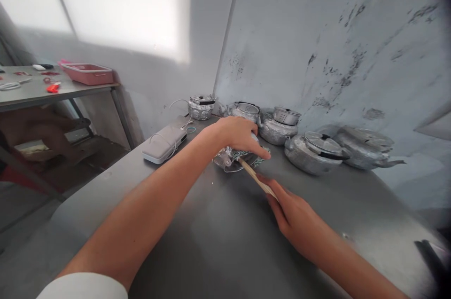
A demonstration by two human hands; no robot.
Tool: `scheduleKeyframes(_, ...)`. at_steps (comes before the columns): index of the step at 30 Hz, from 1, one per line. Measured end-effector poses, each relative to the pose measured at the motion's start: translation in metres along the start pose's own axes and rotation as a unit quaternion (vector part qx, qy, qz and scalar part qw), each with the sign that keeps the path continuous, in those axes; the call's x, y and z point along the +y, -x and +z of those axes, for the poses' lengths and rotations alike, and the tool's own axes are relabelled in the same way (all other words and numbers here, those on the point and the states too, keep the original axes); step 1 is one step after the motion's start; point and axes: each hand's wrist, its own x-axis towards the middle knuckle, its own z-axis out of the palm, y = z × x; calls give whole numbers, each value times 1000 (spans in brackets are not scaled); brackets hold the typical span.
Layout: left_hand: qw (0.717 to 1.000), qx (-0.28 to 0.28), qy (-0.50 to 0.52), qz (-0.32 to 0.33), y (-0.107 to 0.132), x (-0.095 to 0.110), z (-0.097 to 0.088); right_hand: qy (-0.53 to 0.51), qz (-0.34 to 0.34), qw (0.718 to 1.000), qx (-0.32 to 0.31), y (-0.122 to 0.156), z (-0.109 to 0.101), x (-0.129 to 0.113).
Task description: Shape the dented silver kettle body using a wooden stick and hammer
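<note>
My right hand (292, 212) is closed around a pale wooden stick (259, 180), whose far end reaches a shiny silvery metal piece (223, 160). That end goes out of sight among the silvery surfaces. Above it my left hand (239, 134) is bent with curled fingers, and a bit of something light shows under them; what it is stays hidden. A green-and-white patterned cloth or pad (261, 158) shows beneath the left thumb. Behind my hands stand dented silver kettles, one (243, 110) just past my left hand and another (313, 153) with its lid on to the right.
More kettles (200, 108) line the back of the metal table (211, 238) near the wall. A white power bank (164, 145) with a cable lies at left. Further left, another table holds a pink basket (89, 74); a person's bare legs (42, 132) show beneath it.
</note>
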Motion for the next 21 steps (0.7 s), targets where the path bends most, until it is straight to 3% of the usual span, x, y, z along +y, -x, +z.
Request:
scheduleKeyframes(12,1000,4,-12,-6,-2,3,2,-3,-4,999,38,0,-1,-6)
scheduleKeyframes(21,1000,12,-10,1,-2,1,3,7,7,1000,11,-1,1,-3)
